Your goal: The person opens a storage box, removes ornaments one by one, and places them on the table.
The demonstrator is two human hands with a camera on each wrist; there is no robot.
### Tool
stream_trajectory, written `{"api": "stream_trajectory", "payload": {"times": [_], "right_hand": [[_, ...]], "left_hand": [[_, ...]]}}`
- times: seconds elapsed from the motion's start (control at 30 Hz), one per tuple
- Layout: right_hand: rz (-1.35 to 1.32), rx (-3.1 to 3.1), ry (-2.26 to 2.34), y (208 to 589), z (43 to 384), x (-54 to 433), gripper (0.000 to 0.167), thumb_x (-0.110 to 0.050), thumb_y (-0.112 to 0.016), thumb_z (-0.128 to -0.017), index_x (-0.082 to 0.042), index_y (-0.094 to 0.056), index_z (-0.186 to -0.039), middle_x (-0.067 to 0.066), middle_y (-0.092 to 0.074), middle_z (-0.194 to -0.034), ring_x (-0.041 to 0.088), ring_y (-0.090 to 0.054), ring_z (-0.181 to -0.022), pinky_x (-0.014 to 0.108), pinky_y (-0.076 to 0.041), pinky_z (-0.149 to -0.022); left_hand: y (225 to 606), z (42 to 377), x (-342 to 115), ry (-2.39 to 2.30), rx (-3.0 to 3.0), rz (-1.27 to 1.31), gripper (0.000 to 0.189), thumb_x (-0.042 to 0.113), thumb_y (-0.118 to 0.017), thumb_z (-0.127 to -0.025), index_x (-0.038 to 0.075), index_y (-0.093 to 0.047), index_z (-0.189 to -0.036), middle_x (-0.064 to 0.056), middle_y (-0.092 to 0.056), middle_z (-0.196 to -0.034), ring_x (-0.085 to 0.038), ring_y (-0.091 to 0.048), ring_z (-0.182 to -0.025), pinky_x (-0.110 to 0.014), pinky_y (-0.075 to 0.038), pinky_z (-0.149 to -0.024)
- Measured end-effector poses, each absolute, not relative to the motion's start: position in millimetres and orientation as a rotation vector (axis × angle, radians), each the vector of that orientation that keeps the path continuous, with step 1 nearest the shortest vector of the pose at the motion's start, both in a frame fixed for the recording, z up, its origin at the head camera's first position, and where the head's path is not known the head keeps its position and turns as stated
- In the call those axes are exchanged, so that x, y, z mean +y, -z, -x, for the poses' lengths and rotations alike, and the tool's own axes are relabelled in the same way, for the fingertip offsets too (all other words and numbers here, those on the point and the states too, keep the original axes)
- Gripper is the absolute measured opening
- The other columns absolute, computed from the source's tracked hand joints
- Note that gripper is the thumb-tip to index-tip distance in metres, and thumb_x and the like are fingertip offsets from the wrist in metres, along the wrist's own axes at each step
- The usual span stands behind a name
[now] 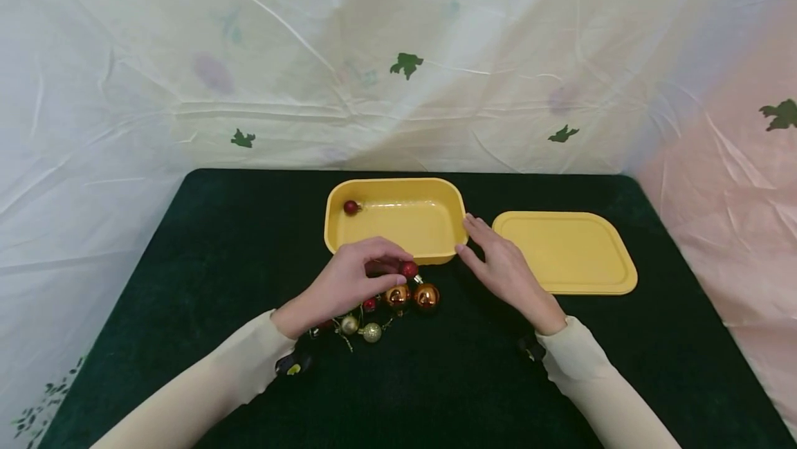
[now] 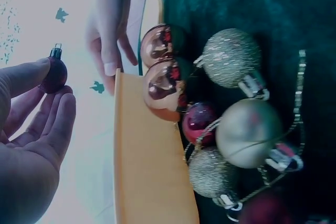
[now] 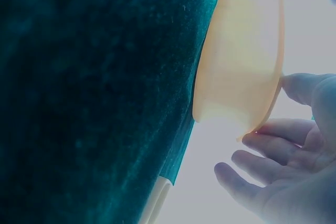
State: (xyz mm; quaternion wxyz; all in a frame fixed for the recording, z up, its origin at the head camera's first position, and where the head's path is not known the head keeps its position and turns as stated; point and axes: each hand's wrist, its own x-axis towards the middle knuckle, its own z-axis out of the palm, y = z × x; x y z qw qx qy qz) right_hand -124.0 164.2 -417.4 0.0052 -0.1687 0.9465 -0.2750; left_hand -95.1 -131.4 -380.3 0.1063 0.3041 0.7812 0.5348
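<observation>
My left hand (image 1: 351, 276) pinches a small dark red Christmas bauble (image 2: 54, 75) between thumb and fingers, its metal cap pointing up in the left wrist view. The bauble is just in front of the yellow box (image 1: 398, 257). Another small red bauble (image 1: 351, 207) lies inside the box at the left. With loosely extended fingers, my right hand (image 1: 507, 269) touches the box's right rim. Below my left hand lie two shiny copper baubles (image 1: 426, 297), a red one (image 2: 199, 123), and several gold and glittery baubles (image 2: 249, 132) with a gold cord. My left hand partly hides this group.
A flat yellow lid (image 1: 566, 253) lies to the right of the box. Everything stands on a dark green cloth-covered table (image 1: 436, 393). Pale cloth with green leaf shapes (image 1: 407, 65) hangs behind and at both sides.
</observation>
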Motion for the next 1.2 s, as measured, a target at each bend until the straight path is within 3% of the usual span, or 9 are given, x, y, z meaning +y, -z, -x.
{"api": "stream_trajectory", "payload": {"times": [0.43, 0.8, 1.07, 1.2], "right_hand": [[0.527, 2.971, 0.855, 418.6, 123.9, 164.8, 0.062, -0.035, -0.057, -0.108, 0.000, -0.041, -0.156, 0.019, -0.035, -0.164, 0.037, -0.031, -0.152, 0.060, -0.031, -0.118], [0.528, 2.973, 0.862, 418.5, 123.8, 164.3, 0.062, -0.034, -0.059, -0.107, 0.000, -0.042, -0.156, 0.019, -0.036, -0.163, 0.037, -0.032, -0.152, 0.060, -0.032, -0.118], [0.530, 2.972, 0.852, 417.0, 123.3, 164.7, 0.062, -0.035, -0.058, -0.107, 0.000, -0.042, -0.156, 0.017, -0.035, -0.164, 0.037, -0.031, -0.152, 0.060, -0.031, -0.119], [0.537, 2.974, 0.855, 416.8, 123.0, 164.5, 0.062, -0.033, -0.059, -0.107, 0.001, -0.042, -0.156, 0.018, -0.036, -0.163, 0.037, -0.031, -0.152, 0.060, -0.031, -0.118]], "left_hand": [[400.2, 75.4, -138.4, -1.362, 2.467, -1.027, 0.030, 0.016, -0.079, -0.092, 0.014, -0.072, -0.121, 0.004, -0.072, -0.114, -0.006, -0.067, -0.102, -0.036, -0.059, -0.090], [414.8, 69.7, -138.7, -1.233, 2.449, -1.052, 0.032, 0.017, -0.079, -0.092, 0.013, -0.072, -0.123, 0.004, -0.072, -0.119, -0.006, -0.066, -0.109, -0.031, -0.056, -0.095], [421.1, 69.8, -139.9, -1.124, 2.424, -1.085, 0.032, 0.019, -0.076, -0.095, 0.012, -0.071, -0.126, 0.003, -0.071, -0.119, -0.004, -0.066, -0.104, -0.028, -0.057, -0.089], [443.8, 76.6, -142.9, -1.088, 2.436, -1.153, 0.033, 0.031, -0.074, -0.096, 0.020, -0.071, -0.127, 0.009, -0.069, -0.122, -0.002, -0.063, -0.107, -0.029, -0.056, -0.089]]}}
